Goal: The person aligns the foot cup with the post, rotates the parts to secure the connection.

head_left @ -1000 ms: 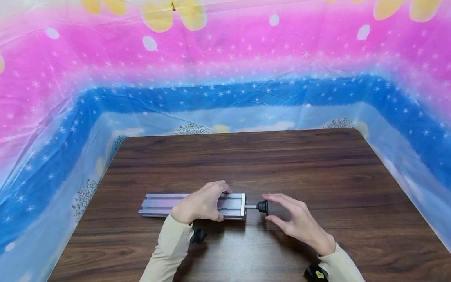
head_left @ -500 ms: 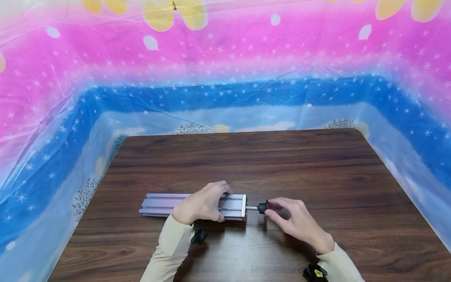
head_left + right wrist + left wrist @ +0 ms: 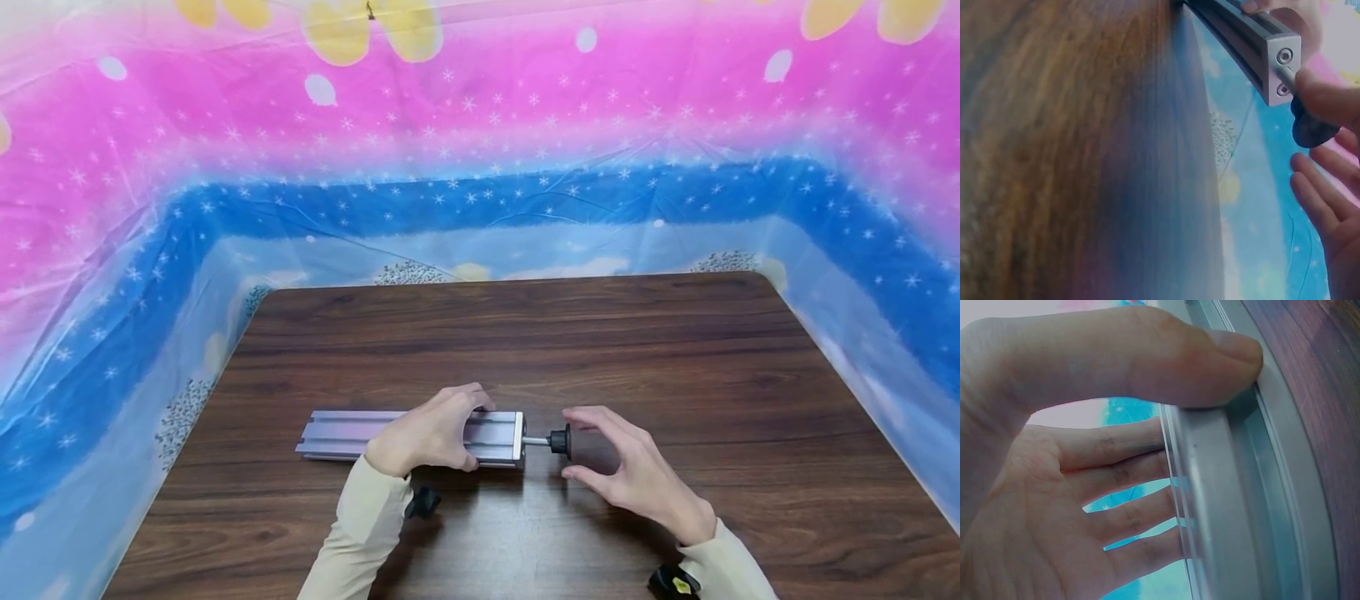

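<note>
A silver aluminium profile (image 3: pixel 345 429) with grooves lies left to right on the table, a pale end plate (image 3: pixel 518 436) at its right end. Thumb and fingers of my left hand (image 3: pixel 427 429) grip its two long sides; the left wrist view shows the thumb on a grooved edge (image 3: pixel 1210 487). From the end plate a thin metal rod (image 3: pixel 536 441) sticks out, carrying a black knob (image 3: pixel 559 442). My right hand (image 3: pixel 637 475) is beside the knob, thumb and fingers spread apart at either side of it. Two screws (image 3: pixel 1284 56) show in the plate.
The dark wood table (image 3: pixel 525 333) reaches back to a hanging cloth (image 3: pixel 480 200) in pink and blue that surrounds it. Black wrist devices (image 3: pixel 423 502) sit below both sleeves.
Half a second ago my right hand's fingers and thumb were closed at the knob; now they are spread apart. My left hand and the profile have stayed in place.
</note>
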Tool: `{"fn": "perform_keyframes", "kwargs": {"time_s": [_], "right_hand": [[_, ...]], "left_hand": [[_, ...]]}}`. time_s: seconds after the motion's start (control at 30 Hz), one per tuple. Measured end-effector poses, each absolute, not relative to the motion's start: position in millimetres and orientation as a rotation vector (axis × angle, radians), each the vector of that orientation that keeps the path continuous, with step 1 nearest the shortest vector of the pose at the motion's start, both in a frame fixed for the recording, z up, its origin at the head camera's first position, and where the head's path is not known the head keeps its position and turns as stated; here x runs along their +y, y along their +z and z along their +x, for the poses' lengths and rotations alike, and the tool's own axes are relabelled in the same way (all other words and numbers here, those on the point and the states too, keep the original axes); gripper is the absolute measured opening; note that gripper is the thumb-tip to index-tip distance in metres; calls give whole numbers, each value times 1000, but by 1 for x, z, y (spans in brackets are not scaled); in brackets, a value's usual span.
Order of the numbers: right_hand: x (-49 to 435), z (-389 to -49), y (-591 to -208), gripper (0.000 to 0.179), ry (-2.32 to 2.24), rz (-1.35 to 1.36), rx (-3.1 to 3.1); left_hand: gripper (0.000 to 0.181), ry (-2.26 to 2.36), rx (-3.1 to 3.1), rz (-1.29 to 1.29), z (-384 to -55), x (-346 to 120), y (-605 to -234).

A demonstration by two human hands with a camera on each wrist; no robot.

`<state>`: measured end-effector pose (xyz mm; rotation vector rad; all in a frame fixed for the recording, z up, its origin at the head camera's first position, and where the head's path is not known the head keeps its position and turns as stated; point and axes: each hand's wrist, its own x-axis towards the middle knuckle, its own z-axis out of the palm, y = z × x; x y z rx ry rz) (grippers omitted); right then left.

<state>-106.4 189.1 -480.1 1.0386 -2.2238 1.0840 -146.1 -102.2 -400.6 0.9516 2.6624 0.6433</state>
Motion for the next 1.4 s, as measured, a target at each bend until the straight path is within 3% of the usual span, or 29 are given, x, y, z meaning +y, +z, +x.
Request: {"fn": "perform_keyframes", "kwargs": {"time_s": [0.2, 0.5, 0.9, 1.07, 1.27, 1.4], "right_hand": [[186, -109, -480, 60, 1056, 1120, -2088], [189, -107, -480, 58, 1023, 1029, -2212], [186, -108, -483, 5, 1076, 872, -2426], [188, -108, -480, 14, 1087, 848, -2482], [190, -108, -475, 67, 1056, 1004, -2322], [187, -110, -475, 70, 1015, 1080, -2223]], "left_hand": [[63, 646, 2664, 924, -146, -102, -400], [63, 653, 2671, 942, -146, -102, -399], [63, 646, 2654, 929, -146, -102, -400], [63, 628, 2660, 921, -147, -102, -400], [63, 639, 2660, 903, -148, -102, -400], [63, 637, 2658, 902, -147, -102, -401]]}}
